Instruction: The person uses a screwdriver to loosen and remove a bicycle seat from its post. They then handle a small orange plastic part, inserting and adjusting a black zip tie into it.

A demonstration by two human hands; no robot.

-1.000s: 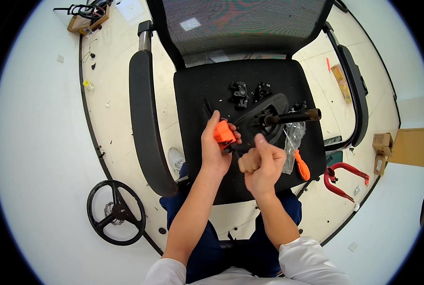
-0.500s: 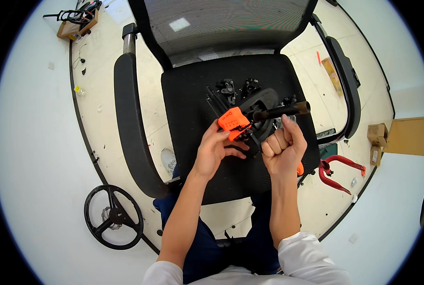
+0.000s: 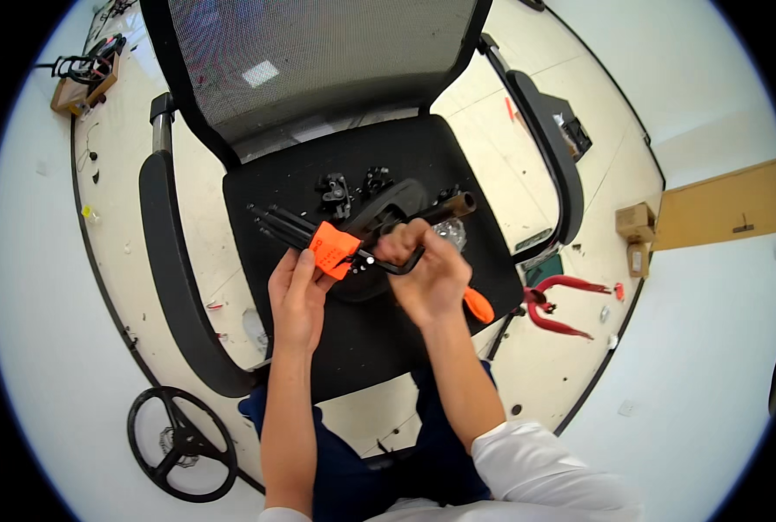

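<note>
My left hand (image 3: 298,296) is closed around an orange hex key holder (image 3: 329,252). Several black hex keys (image 3: 282,226) stick out of its far left side, and more short ends show at its right edge. My right hand (image 3: 433,277), just right of the holder, has its fingers curled on a bent black hex key (image 3: 412,264); the key's left end reaches toward the holder. Beyond my hands, black clamp-like metal parts (image 3: 336,197) lie on the chair seat (image 3: 362,348), beside a dark tube (image 3: 451,210) and a broad black curved part (image 3: 397,200).
Near the seat's right edge are an orange rounded object (image 3: 478,306) and a clear plastic bag (image 3: 451,233). Armrests (image 3: 192,270) flank the seat. On the floor are a red fork (image 3: 555,324), a black steering wheel (image 3: 177,444) and cardboard boxes (image 3: 635,223).
My right hand has turned and come closer to the orange holder, with a bent hex key now showing in its fingers. The whole view has shifted, with the chair lying further left.
</note>
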